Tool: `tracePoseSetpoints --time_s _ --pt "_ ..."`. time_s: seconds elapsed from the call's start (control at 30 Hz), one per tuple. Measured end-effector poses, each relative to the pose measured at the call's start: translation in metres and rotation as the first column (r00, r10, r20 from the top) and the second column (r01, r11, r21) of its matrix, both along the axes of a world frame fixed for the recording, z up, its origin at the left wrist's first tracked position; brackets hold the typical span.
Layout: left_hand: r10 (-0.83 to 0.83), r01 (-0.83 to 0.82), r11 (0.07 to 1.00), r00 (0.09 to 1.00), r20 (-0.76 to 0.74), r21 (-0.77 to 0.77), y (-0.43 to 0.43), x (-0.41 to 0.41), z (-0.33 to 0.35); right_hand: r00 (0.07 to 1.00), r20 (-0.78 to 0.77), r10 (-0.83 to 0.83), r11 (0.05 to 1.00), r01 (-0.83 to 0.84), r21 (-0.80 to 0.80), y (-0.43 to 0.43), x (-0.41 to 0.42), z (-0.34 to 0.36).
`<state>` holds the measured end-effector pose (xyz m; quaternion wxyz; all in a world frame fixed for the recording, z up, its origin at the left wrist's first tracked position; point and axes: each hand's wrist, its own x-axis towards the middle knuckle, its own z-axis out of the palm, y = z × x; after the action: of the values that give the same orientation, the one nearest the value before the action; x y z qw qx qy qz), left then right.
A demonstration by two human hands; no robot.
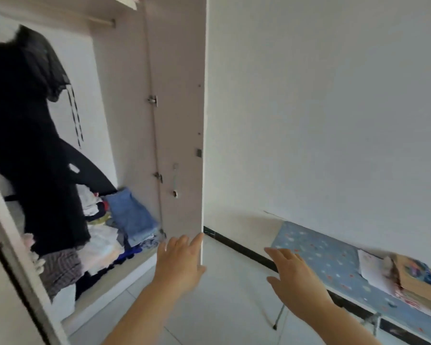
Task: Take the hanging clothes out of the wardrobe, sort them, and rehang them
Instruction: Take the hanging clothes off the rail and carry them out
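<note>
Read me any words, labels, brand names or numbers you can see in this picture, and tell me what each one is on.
No text can be read in this view.
On the black garment hanging in the wardrobe, the white patch: blurred, no letters legible.
On the patterned table, the paper sheet: faint marks, too blurred to read.
Beside it, the cardboard box: blue print, not legible.

Hanging clothes: black. Wardrobe door: pale beige. Folded jeans: blue. Table cover: light blue, speckled white and red.
</note>
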<state>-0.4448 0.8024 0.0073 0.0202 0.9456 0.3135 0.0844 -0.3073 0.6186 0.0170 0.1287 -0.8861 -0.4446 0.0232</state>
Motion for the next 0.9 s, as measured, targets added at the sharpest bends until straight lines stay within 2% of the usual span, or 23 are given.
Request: tracePoseSetpoints --time_s 0.2,0.37,0.6,0.9 --pt "0.303 -0.302 0.953 0.953 0.003 0.032 0.075 -0.002 0.018 0.958 0.058 0.283 0.959 -0.283 -0.004 0.122 0.039 0.016" --pt "0.476 -0.475 0.877 0.879 0.005 0.076 0.124 -0.008 0.033 0.874 0.081 0.479 0.877 -0.48 -0.015 0.212 0.053 0.031" --pt "0.624 -0.627 0.777 0.779 0.066 0.062 0.204 -0.019 0.048 0.757 0.047 0.652 0.758 -0.652 -0.011 0.338 0.048 0.038" --pt "0.676 -0.692 0.722 0.71 0.198 0.012 0.371 -0.022 0.084 0.662 0.191 0.724 0.671 -0.741 0.025 0.538 0.024 0.076"
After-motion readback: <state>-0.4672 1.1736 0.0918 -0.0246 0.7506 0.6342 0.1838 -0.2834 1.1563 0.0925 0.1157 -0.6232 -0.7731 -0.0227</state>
